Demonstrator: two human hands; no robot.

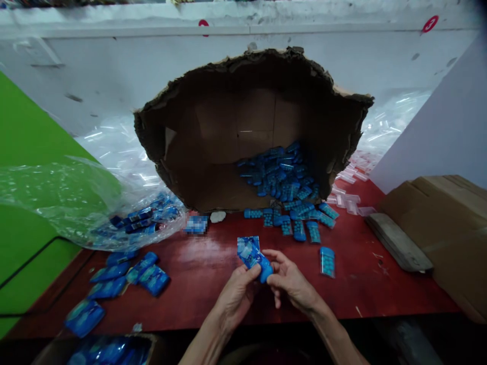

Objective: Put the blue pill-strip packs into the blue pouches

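My left hand [239, 290] is closed on a blue printed packet [249, 251], its thumb lying across the lower part. My right hand [292, 282] pinches the packet's lower right end, where a rounded blue piece shows; whether that piece is a container's cap I cannot tell. A flat, clear container with blue balls and a blue cap [327, 262] lies on the red table to the right. Several similar containers [299, 229] lie beyond my hands, at the mouth of a torn cardboard box [213, 187] that holds a pile of them.
Several blue packets [153, 280] lie at the left, near a clear plastic bag [152, 238] with more inside. An open box of blue packets [110, 352] sits at the lower left. Clear plastic pieces [350, 202] and a cardboard box [445, 228] are at the right.
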